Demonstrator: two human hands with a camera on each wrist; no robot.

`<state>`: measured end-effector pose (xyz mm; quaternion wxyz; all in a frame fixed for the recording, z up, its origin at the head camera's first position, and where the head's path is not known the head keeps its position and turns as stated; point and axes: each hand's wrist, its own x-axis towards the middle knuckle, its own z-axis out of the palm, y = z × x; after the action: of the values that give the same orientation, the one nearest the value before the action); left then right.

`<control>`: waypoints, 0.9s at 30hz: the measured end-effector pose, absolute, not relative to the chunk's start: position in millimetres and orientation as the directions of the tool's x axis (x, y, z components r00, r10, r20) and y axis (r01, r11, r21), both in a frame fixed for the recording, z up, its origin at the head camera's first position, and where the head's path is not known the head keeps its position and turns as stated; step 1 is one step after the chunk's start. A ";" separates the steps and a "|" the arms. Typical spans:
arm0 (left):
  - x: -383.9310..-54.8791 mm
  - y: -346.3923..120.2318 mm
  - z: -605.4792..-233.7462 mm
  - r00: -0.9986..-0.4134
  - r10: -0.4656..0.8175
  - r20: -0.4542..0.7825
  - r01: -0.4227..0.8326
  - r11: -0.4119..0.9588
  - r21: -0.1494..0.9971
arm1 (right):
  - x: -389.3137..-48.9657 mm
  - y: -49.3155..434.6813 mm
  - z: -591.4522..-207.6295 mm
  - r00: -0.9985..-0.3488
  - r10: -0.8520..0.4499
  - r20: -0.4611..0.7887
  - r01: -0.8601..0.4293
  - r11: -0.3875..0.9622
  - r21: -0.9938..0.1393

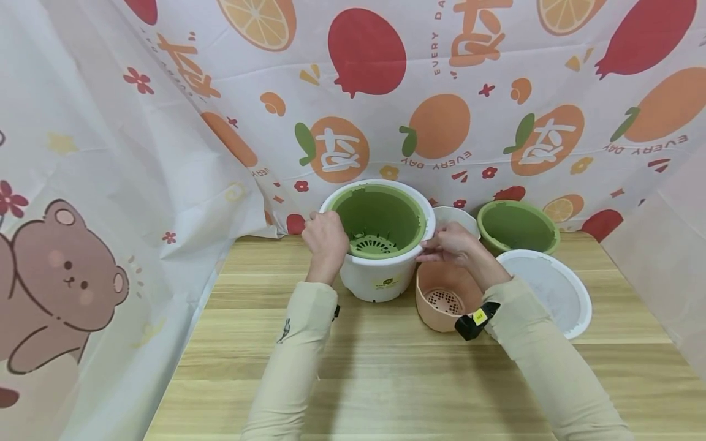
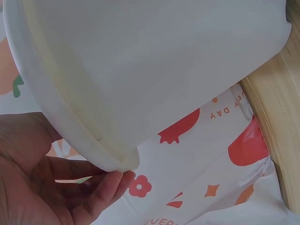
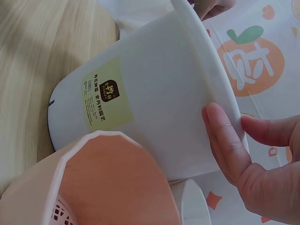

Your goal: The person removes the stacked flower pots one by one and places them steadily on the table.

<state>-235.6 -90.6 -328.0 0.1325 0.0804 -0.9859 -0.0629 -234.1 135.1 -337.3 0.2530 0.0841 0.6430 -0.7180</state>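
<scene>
A large white flowerpot [image 1: 375, 278] stands at the back of the table, with a green pot [image 1: 380, 211] nested inside it. Slots pierce the green pot's bottom. My left hand [image 1: 325, 237] grips the white rim on the left side, its fingers curled under the edge in the left wrist view. On the right side my right hand [image 1: 455, 245] pinches the same rim between thumb and fingers. A yellowish label [image 3: 108, 93] shows on the white pot's wall in the right wrist view. Beside it, below my right hand, sits an orange-pink pot [image 1: 432, 309] with a perforated bottom.
Behind the orange-pink pot is a smaller white pot [image 1: 455, 217], partly hidden. Another green pot [image 1: 518, 226] stands at the back right. A round white-rimmed tray or lid [image 1: 551, 288] leans near it. A fruit-printed curtain [image 1: 380, 141] hangs right behind the pots.
</scene>
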 end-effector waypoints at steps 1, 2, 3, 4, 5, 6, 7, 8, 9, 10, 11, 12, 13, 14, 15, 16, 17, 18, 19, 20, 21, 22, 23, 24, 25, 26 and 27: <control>-235.7 -90.8 -327.9 -0.952 -0.174 0.251 -0.141 0.979 0.144 | -234.2 135.2 -337.4 -0.858 -0.254 -0.446 0.470 -0.044 -0.881; -235.9 -90.9 -327.7 -0.952 -0.174 0.251 -0.141 0.980 0.142 | -234.2 135.3 -337.3 -0.859 -0.254 -0.444 0.469 -0.042 -0.882; -236.0 -91.1 -327.4 -0.953 -0.173 0.250 -0.141 0.980 0.141 | -234.1 135.3 -337.1 -0.860 -0.252 -0.444 0.468 -0.040 -0.883; -236.1 -91.3 -327.0 -0.953 -0.173 0.249 -0.142 0.980 0.140 | -234.2 135.2 -337.0 -0.860 -0.250 -0.445 0.468 -0.037 -0.883; -236.1 -91.5 -326.5 -0.953 -0.173 0.247 -0.141 0.980 0.142 | -234.2 135.3 -336.9 -0.860 -0.250 -0.445 0.467 -0.035 -0.883; -236.0 -91.8 -326.1 -0.954 -0.172 0.244 -0.140 0.980 0.144 | -234.2 135.5 -336.8 -0.860 -0.249 -0.444 0.466 -0.032 -0.884; -236.0 -92.1 -325.7 -0.955 -0.171 0.241 -0.139 0.979 0.146 | -234.3 135.4 -336.8 -0.861 -0.246 -0.446 0.467 -0.030 -0.884; -236.0 -92.3 -325.4 -0.956 -0.172 0.236 -0.139 0.979 0.148 | -234.3 135.5 -336.8 -0.861 -0.247 -0.445 0.466 -0.028 -0.884; -235.8 -92.5 -325.1 -0.958 -0.173 0.231 -0.140 0.979 0.151 | -234.3 135.6 -336.8 -0.860 -0.249 -0.445 0.465 -0.026 -0.885; -235.8 -92.8 -325.0 -0.958 -0.172 0.228 -0.139 0.978 0.154 | -234.4 135.8 -336.9 -0.860 -0.250 -0.444 0.464 -0.023 -0.885; -235.8 -93.0 -324.9 -0.959 -0.172 0.224 -0.139 0.978 0.156 | -234.2 135.8 -336.7 -0.861 -0.249 -0.444 0.464 -0.022 -0.886; -235.9 -93.2 -325.0 -0.960 -0.171 0.223 -0.138 0.978 0.155 | -234.1 135.7 -336.6 -0.861 -0.247 -0.445 0.464 -0.021 -0.886; -235.9 -93.4 -324.9 -0.960 -0.172 0.222 -0.139 0.978 0.156 | -233.9 135.5 -336.4 -0.861 -0.243 -0.447 0.465 -0.021 -0.885; -236.0 -93.5 -324.8 -0.960 -0.172 0.220 -0.140 0.978 0.155 | -234.0 135.5 -336.4 -0.861 -0.244 -0.447 0.465 -0.020 -0.885; -236.2 -93.8 -324.6 -0.960 -0.172 0.220 -0.140 0.978 0.154 | -234.1 135.5 -336.5 -0.861 -0.243 -0.446 0.464 -0.020 -0.885; -236.4 -94.1 -324.6 -0.960 -0.172 0.219 -0.140 0.978 0.154 | -234.3 135.3 -336.6 -0.862 -0.242 -0.445 0.464 -0.022 -0.886; -236.7 -94.5 -324.3 -0.961 -0.173 0.217 -0.141 0.978 0.154 | -234.5 135.1 -336.6 -0.862 -0.241 -0.446 0.465 -0.024 -0.885; -236.9 -94.9 -324.1 -0.961 -0.172 0.214 -0.141 0.978 0.155 | -234.9 135.1 -336.8 -0.862 -0.240 -0.446 0.465 -0.027 -0.885; -237.0 -95.4 -323.6 -0.963 -0.173 0.207 -0.142 0.977 0.156 | -235.3 135.3 -337.1 -0.862 -0.243 -0.445 0.465 -0.029 -0.885; -237.2 -95.8 -323.4 -0.964 -0.173 0.201 -0.143 0.977 0.157 | -235.6 135.3 -337.3 -0.862 -0.244 -0.444 0.465 -0.031 -0.885; -237.3 -96.2 -323.1 -0.966 -0.173 0.194 -0.144 0.977 0.158 | -235.7 135.4 -337.2 -0.862 -0.248 -0.443 0.464 -0.034 -0.885; -237.4 -96.5 -323.0 -0.967 -0.173 0.186 -0.144 0.977 0.159 | -235.7 135.6 -337.2 -0.862 -0.250 -0.442 0.464 -0.036 -0.885; -237.6 -96.8 -322.8 -0.968 -0.173 0.180 -0.145 0.976 0.160 | -235.8 135.7 -337.4 -0.861 -0.251 -0.443 0.466 -0.038 -0.884; -237.7 -97.0 -322.6 -0.970 -0.174 0.172 -0.146 0.976 0.160 | -235.9 135.9 -337.7 -0.861 -0.251 -0.443 0.467 -0.038 -0.884; -237.8 -97.3 -322.5 -0.971 -0.175 0.166 -0.148 0.976 0.162 | -235.9 136.1 -337.8 -0.860 -0.250 -0.444 0.467 -0.037 -0.883; -238.1 -97.3 -322.4 -0.971 -0.176 0.162 -0.150 0.975 0.163 | -236.0 136.2 -337.9 -0.860 -0.248 -0.447 0.468 -0.034 -0.883; -238.3 -97.4 -322.2 -0.971 -0.178 0.157 -0.152 0.975 0.165 | -236.1 136.5 -338.1 -0.859 -0.248 -0.448 0.469 -0.032 -0.883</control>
<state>-238.3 -97.4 -322.2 0.0858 0.0833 -0.9899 -0.0760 -236.1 136.5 -338.1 0.2514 0.0853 0.6488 -0.7132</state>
